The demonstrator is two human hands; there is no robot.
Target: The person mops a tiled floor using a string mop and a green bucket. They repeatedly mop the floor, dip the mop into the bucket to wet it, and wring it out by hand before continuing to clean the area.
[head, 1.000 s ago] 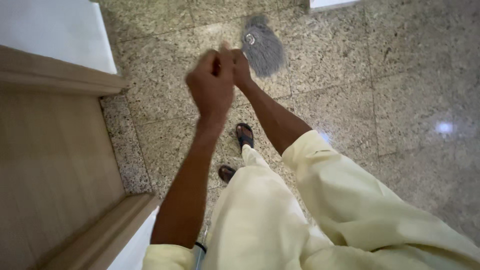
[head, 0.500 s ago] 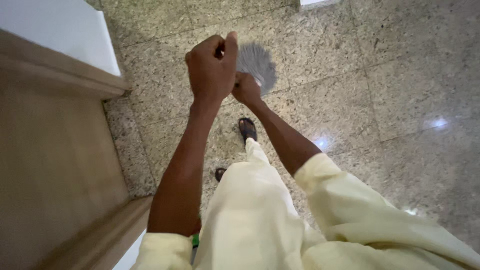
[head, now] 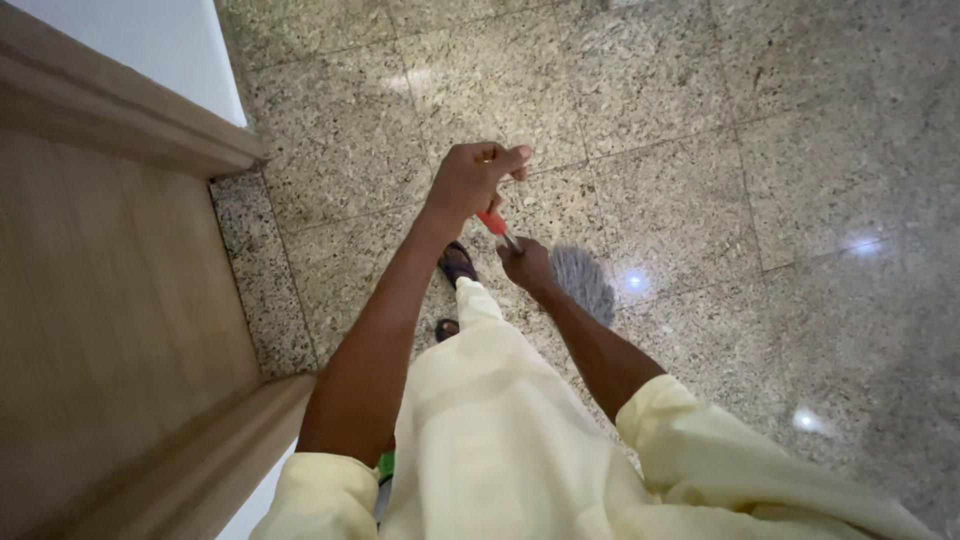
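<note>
A person's left hand (head: 472, 182) and right hand (head: 527, 266) clench a mop handle (head: 498, 229). The grey string mop head (head: 583, 282), at four o'clock, looks soft, light and floppy, so it is best steered by the stiff pole.

Bright, glare spots (floor (head: 800, 150)), edge blur.

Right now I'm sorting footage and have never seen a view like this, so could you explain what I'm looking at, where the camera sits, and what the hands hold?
There is no machine here. The camera is worn on a person's head and looks down at their own arms, pale yellow clothes and sandals. The left hand grips the top of a mop handle, which shows red and metal just below the fist. The right hand holds the same handle lower down. The grey mop head rests on the speckled stone floor beside the right hand. At left stands a wooden door frame.
</note>
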